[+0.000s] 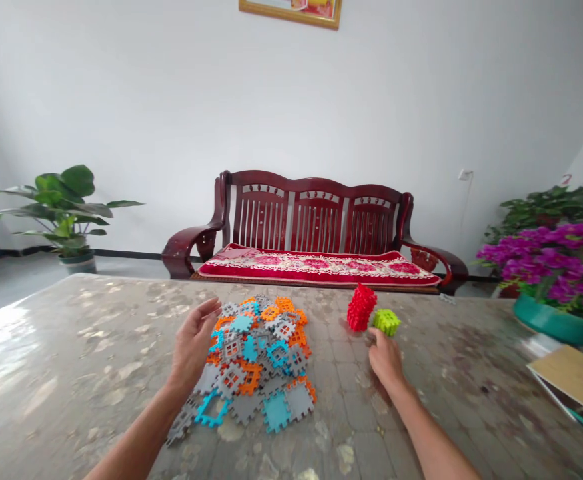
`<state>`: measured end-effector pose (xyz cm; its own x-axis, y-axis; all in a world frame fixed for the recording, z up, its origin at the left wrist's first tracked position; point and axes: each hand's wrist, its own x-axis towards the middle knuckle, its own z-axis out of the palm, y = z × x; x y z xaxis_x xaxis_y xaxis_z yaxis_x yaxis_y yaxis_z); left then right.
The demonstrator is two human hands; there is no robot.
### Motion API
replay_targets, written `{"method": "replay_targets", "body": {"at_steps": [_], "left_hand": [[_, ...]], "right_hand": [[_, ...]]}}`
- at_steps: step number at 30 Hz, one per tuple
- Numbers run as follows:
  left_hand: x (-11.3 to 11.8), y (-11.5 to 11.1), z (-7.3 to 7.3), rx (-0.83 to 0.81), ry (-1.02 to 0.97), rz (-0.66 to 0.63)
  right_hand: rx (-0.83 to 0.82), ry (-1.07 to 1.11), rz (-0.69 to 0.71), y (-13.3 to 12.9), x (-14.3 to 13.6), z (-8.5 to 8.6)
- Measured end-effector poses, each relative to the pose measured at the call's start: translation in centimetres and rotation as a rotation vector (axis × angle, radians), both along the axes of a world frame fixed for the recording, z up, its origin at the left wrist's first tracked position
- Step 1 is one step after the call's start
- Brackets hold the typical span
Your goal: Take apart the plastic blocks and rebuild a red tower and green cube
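A heap of interlocking plastic puzzle tiles point(251, 353) in grey, orange and blue lies on the table. Some are solid squares and others are open frames with notched edges. At the heap's left edge is my left hand point(194, 343), open, its fingers stretched forward and the thumb apart. To the right stands a red stack of notched tiles point(361, 308), slightly tilted, with a shorter lime-green stack point(387, 321) beside it. My right hand point(386, 357) is just in front of the green stack, index finger extended, nothing visible in it. Whether it touches the stack I cannot tell.
The patterned tabletop point(341, 407) reaches toward a dark red wooden bench point(316, 207). On the right are a teal pot point(551, 320) of purple flowers and a tan book or folder point(576, 377). A grey piece point(447, 299) lies near the far edge. A leafy plant point(71, 207) stands left.
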<state>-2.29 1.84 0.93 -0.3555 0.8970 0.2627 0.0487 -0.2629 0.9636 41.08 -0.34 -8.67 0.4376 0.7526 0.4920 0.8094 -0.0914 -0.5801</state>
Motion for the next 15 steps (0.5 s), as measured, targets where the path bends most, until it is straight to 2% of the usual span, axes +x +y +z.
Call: {"method": "replay_targets", "body": {"at_steps": [4, 7, 11, 15], "left_hand": [[2.5, -0.6, 0.6, 0.0, -0.043, -0.099], [5.4, -1.2, 1.2, -0.015, -0.044, -0.222], [11.0, -2.1, 1.6, -0.054, -0.129, -0.417], [17.3, -1.6, 0.9, -0.111, -0.309, -0.59]], "right_hand": [[0.016, 0.034, -0.035, 0.9, 1.0, 0.1], [0.038, 0.056, -0.036, 1.3, 1.8, -0.1], [0.056, 0.082, -0.027, 1.4, 2.1, -0.3], [0.124, 0.259, 0.01, 1.4, 1.0, 0.4]]}}
